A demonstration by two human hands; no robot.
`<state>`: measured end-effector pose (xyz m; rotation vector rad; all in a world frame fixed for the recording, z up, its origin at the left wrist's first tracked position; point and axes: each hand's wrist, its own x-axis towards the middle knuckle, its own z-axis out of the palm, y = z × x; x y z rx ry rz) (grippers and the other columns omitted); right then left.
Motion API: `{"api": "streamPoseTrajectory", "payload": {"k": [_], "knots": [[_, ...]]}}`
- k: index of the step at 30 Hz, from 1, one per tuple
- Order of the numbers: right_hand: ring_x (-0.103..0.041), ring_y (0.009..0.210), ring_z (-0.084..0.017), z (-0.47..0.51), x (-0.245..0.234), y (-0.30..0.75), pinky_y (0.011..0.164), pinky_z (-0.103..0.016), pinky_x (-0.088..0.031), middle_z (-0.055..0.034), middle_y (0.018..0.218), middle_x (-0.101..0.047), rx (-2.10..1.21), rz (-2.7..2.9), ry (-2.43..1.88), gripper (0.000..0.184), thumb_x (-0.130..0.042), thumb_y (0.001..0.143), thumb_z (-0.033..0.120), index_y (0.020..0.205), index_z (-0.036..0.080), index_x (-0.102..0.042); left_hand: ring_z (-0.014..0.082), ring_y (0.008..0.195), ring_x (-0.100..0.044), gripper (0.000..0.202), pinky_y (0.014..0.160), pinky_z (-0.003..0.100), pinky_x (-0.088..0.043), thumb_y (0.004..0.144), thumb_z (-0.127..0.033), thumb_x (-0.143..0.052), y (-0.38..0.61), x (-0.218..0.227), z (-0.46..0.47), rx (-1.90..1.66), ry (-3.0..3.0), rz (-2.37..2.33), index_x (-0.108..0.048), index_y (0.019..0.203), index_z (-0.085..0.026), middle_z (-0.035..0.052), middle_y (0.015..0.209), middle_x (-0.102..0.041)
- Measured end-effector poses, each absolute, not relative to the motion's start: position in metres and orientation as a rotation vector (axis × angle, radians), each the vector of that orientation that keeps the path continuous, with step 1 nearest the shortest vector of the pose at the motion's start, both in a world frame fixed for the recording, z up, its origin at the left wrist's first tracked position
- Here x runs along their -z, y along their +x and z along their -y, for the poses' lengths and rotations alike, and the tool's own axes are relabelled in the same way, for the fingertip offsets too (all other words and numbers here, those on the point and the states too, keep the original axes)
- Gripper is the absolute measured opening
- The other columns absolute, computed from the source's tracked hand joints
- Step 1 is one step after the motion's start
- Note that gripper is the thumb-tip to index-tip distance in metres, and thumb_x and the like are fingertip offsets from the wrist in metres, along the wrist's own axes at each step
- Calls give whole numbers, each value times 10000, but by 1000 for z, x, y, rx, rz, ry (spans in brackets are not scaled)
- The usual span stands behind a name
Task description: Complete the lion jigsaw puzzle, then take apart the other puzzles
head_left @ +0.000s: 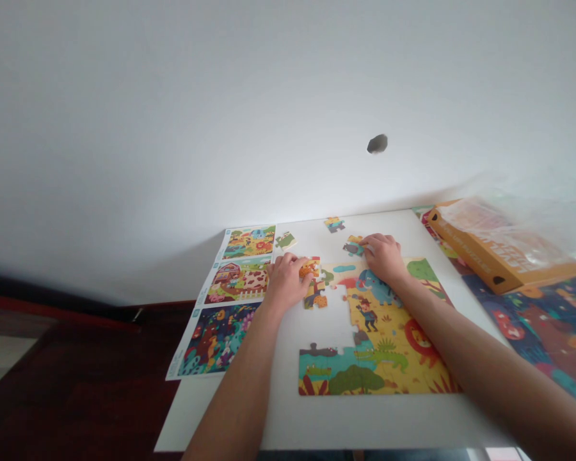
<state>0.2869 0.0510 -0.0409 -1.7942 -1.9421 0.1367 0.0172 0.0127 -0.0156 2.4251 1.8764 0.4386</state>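
The left hand (285, 283) pinches an orange jigsaw piece (310, 269) in its fingers (300, 264) at the gap in the jigsaw puzzle (388, 358); the right hand (383, 256) has its fingers (368, 241) closed on a teal jigsaw piece (353, 247) just above the puzzle's edge, on the table (288, 422).

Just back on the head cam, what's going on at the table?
A person's left hand is on an orange puzzle piece beside a gap in a partly built animal jigsaw on a white table. The right hand rests by a teal puzzle piece. Printed picture sheets lie left, an orange box right.
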Motion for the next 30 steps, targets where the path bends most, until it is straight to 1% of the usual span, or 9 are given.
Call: {"api": "streamPoseTrajectory", "payload": {"k": [4, 12, 20, 25, 30], "knots": [[-510, 1059, -280, -50, 40, 286, 856, -400, -371, -60, 1166, -664, -138, 1946, -1800, 280, -500, 846, 156, 1025, 246, -696, 282, 1061, -521, 367, 914, 439, -403, 843, -391, -612, 18, 14, -10, -377, 2417, -1867, -660, 1195, -299, 75, 1074, -574], [-512, 1056, -278, -50, 40, 287, 854, -402, -370, -56, 1163, -665, -135, 1942, -1796, 283, -499, 841, 154, 1024, 245, -694, 266, 1043, -512, 401, 925, 413, -396, 840, -328, -608, 16, 13, -9, -359, 2404, -1841, -645, 1240, -327, 67, 1045, -567], [-513, 1055, -279, -50, 40, 286, 858, -402, -366, -61, 1160, -668, -141, 1936, -1791, 282, -495, 839, 160, 1016, 240, -700, 259, 1041, -515, 397, 946, 419, -388, 837, -322, -597, 15, 14, -8, -340, 2403, -1851, -649, 1231, -317, 64, 1039, -570], [-512, 1051, -280, -50, 39, 286, 860, -409, -366, -64, 1155, -665, -150, 1929, -1779, 281, -487, 843, 168, 1008, 236, -703, 275, 1055, -515, 376, 955, 451, -383, 838, -308, -582, 14, 13, -6, -341, 2410, -1837, -654, 1207, -311, 68, 1042, -579], [-509, 1053, -283, -50, 38, 286, 863, -411, -368, -76, 1153, -662, -156, 1934, -1783, 285, -490, 839, 167, 1013, 233, -706, 280, 1051, -528, 363, 944, 449, -390, 826, -296, -596, 14, 9, -4, -324, 2423, -1833, -656, 1183, -309, 67, 1042, -589]]}}
